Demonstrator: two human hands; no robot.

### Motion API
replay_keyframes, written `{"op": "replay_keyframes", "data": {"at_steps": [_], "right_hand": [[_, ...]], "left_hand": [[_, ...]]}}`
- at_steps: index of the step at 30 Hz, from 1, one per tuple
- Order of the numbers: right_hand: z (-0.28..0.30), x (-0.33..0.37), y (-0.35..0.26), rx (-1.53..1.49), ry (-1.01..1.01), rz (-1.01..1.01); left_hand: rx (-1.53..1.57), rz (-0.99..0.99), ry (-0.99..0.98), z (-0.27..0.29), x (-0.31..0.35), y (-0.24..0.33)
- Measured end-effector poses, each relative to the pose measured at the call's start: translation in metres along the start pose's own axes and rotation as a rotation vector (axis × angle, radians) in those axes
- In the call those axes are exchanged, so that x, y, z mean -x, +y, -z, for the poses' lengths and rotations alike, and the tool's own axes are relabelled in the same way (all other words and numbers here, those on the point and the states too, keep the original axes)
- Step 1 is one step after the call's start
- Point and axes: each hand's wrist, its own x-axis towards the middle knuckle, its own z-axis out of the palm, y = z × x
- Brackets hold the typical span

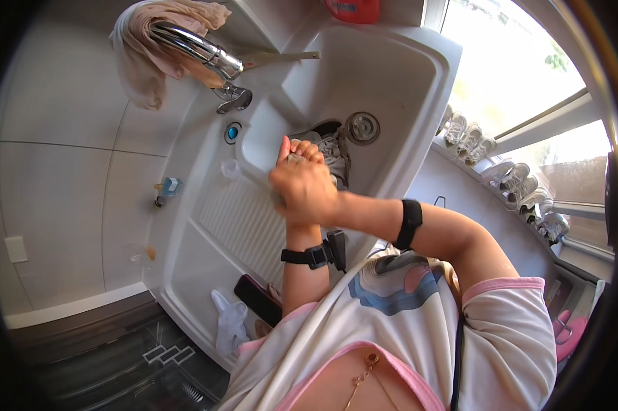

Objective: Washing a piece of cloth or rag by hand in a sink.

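Observation:
My two hands meet above the left side of a white utility sink point(418, 103). My left hand point(305, 150) is closed, its fingers curled round a small greyish thing that I cannot make out. Across it lies my right hand point(307, 188), smeared by motion, with its fingers mostly hidden. Below them in the basin rests a grey lace-up sneaker point(335, 152), partly covered by the hands. Beside the sneaker is the metal drain point(362, 128). A ribbed washboard slope point(235, 212) of the sink runs down on the left of my hands.
A chrome faucet point(206, 55) with a beige cloth point(134, 51) over it stands at upper left. A phone point(257, 299) and a white glove point(229, 322) lie on the near ledge. Several sneakers point(470, 139) line the windowsill. A red container point(355, 9) sits at the far edge.

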Motion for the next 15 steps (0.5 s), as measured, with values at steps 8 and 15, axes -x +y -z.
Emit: {"op": "replay_keyframes", "data": {"at_steps": [8, 15], "right_hand": [[0.078, -0.068, 0.012, -0.349, -0.179, 0.063], [0.091, -0.008, 0.007, -0.495, 0.134, 0.966]], "left_hand": [[-0.117, -0.025, 0.49, -0.025, 0.004, 0.007], [0.558, 0.132, 0.103, -0.005, -0.003, 0.0]]}}
